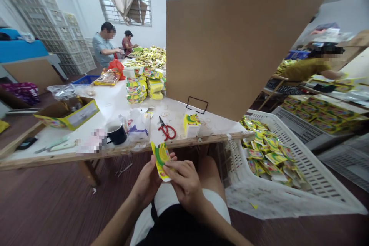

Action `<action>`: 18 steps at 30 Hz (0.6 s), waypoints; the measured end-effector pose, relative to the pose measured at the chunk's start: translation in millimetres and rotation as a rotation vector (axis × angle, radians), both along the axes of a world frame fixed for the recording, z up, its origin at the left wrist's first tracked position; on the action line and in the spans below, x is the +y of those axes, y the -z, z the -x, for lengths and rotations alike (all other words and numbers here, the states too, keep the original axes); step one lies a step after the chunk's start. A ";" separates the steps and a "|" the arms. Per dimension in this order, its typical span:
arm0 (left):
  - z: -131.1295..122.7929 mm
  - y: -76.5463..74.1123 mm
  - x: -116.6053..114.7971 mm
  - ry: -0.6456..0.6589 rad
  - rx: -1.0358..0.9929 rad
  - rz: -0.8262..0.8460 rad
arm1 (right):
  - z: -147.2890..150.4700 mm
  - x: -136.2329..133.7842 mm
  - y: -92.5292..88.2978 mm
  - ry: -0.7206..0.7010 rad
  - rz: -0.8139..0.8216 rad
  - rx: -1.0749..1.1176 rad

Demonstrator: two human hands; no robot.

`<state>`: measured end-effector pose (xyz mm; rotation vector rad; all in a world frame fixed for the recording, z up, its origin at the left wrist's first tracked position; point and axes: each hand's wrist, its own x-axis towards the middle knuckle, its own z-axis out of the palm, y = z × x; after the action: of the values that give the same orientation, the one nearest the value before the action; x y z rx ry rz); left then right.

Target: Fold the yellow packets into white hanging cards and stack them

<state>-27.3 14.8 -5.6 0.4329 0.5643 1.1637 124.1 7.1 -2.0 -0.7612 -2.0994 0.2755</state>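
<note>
Above my lap, both hands are on a small yellow and green printed carton (162,159). My left hand (150,173) supports it from the left and beneath, fingers closed on its edge. From the right, my right hand (184,178) presses its fingers on the carton's lower part. Beyond them on the table edge stands a stack of similar yellow cartons (192,127). Red-handled scissors (167,128) lie left of that stack, blades pointing away. Rubber bands are scattered around them.
A white plastic crate (311,161) full of cartons stands on my right. An upright cardboard sheet (230,54) blocks the view ahead. Left on the table (111,102) are a dark mug (117,133) and an open box (69,113). Bundled cartons (137,90) stand farther back; other people work beyond.
</note>
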 end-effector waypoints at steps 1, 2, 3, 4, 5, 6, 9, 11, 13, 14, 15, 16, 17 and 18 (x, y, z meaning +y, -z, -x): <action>1.9 -0.9 -1.1 -0.020 0.005 -0.009 | 0.1 -0.7 0.7 -0.023 0.028 -0.003; 3.6 -1.4 -2.3 -0.046 0.015 -0.026 | -1.1 0.2 0.9 -0.049 0.060 0.000; 4.8 -1.7 -3.3 -0.069 0.027 -0.045 | -2.9 1.9 1.0 -0.067 0.099 0.012; 5.0 -1.9 -4.2 -0.085 0.041 -0.063 | -4.6 4.1 1.1 -0.063 0.147 0.047; 4.2 -2.1 -5.0 -0.091 0.054 -0.081 | -5.9 6.5 1.4 -0.030 0.204 0.107; 2.4 -2.3 -5.6 -0.086 0.069 -0.094 | -6.5 8.9 2.0 0.023 0.273 0.185; -6.4 -2.5 -6.5 -0.038 0.119 -0.100 | -4.2 15.8 4.0 0.137 0.519 0.396; -11.8 -0.7 -6.5 -0.026 0.162 -0.095 | -1.5 19.4 4.0 0.100 0.691 0.460; -14.4 3.2 -6.5 -0.027 0.198 -0.105 | 0.7 21.7 2.4 0.074 0.796 0.491; -14.6 5.6 -6.5 -0.031 0.212 -0.116 | 1.5 22.4 1.4 0.080 0.821 0.503; -14.3 8.0 -6.6 -0.038 0.226 -0.129 | 2.0 22.9 0.6 0.094 0.833 0.515; -13.6 10.2 -6.7 -0.046 0.244 -0.142 | 2.4 23.1 -0.1 0.110 0.836 0.524; -12.7 11.8 -7.0 -0.052 0.268 -0.158 | 2.7 23.3 -0.4 0.124 0.839 0.529; -11.8 13.0 -7.2 -0.064 0.303 -0.176 | 2.9 23.2 -0.3 0.137 0.840 0.529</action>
<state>-15.5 7.6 -18.6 0.7550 0.7446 1.2221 121.2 30.4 -1.7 -1.1452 -1.3802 1.1857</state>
